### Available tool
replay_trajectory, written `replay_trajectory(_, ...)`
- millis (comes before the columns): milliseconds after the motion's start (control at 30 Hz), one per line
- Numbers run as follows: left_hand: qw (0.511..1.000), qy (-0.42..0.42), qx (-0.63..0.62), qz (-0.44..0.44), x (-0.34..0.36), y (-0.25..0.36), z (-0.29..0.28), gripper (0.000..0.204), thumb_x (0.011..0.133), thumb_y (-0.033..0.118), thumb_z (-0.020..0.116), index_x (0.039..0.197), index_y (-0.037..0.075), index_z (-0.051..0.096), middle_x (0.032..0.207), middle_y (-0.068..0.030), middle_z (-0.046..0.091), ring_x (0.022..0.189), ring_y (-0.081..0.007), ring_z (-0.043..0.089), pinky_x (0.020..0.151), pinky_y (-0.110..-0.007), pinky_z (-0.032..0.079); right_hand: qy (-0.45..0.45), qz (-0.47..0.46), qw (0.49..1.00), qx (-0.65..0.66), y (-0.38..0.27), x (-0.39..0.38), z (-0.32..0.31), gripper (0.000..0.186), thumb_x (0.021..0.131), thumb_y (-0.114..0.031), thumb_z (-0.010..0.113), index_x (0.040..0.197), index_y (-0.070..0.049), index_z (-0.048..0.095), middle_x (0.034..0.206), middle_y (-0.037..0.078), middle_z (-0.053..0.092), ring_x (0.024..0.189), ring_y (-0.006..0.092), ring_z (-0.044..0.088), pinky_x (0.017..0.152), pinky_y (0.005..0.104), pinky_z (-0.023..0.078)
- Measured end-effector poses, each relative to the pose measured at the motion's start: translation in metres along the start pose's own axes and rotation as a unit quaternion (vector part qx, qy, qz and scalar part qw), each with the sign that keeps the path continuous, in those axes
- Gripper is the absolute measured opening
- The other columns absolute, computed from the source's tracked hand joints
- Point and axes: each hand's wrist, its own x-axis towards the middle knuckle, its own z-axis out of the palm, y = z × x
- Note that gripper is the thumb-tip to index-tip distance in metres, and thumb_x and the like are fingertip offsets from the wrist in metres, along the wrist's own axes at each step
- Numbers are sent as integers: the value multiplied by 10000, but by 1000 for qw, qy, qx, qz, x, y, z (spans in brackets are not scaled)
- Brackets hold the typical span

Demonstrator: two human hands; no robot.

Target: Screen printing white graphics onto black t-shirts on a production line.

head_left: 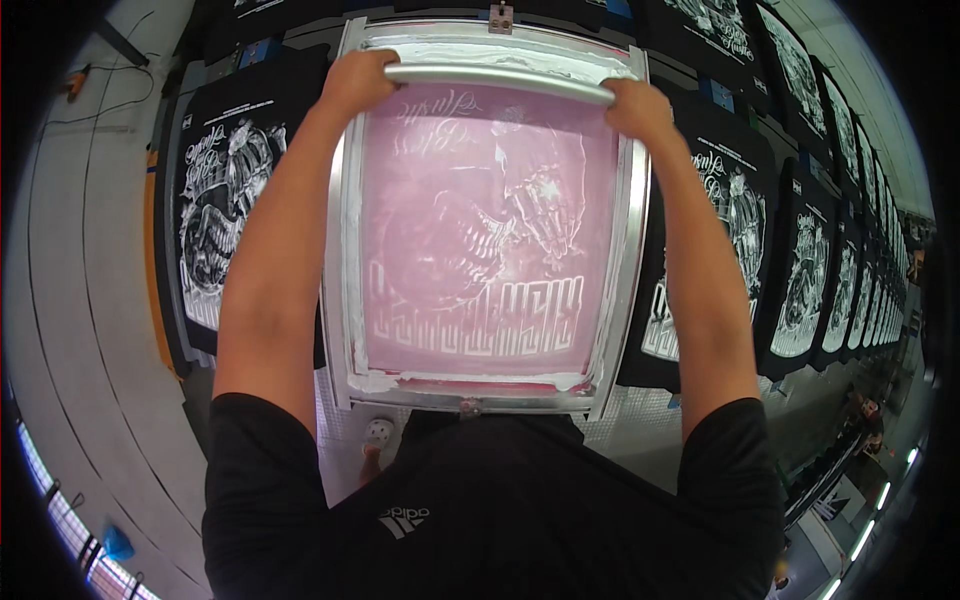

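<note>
Both of my hands grip a long silver squeegee at the far end of a metal-framed printing screen: my left hand at its left end, my right hand at its right end. The squeegee lies across the pink mesh, just in front of a band of white ink. The mesh carries a pale pattern of lettering, figures and angular shapes, with white smears along its inner edges. My arms reach forward on either side of the screen.
Black shirts with white prints lie on boards to the left and in long rows to the right. A pale walkway with cables runs at the left. A foot in a white clog shows below. Small figures of people appear at far right.
</note>
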Motion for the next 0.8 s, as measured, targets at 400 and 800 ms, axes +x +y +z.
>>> replay_trajectory(400, 940, -141, -285, -126, -198, 68, -38, 424, 906, 359, 648, 1173, 30, 637, 1052, -205, 669, 1002, -349, 646, 925, -426, 483, -38, -79, 993, 77, 44, 94, -58, 527, 570, -91, 613, 1084, -24, 706, 909, 226, 711, 865, 362, 697, 827, 376, 541)
replay_trajectory(800, 626, -366, -634, -268, -526, 183, 82, 428, 920, 387, 666, 754, -6, 633, 641, -95, 564, 635, -130, 529, 599, -309, 431, 7, -161, 983, 83, -62, 110, -29, 501, 665, -119, 604, 1152, -25, 673, 1035, 213, 698, 968, 362, 668, 878, 377, 521)
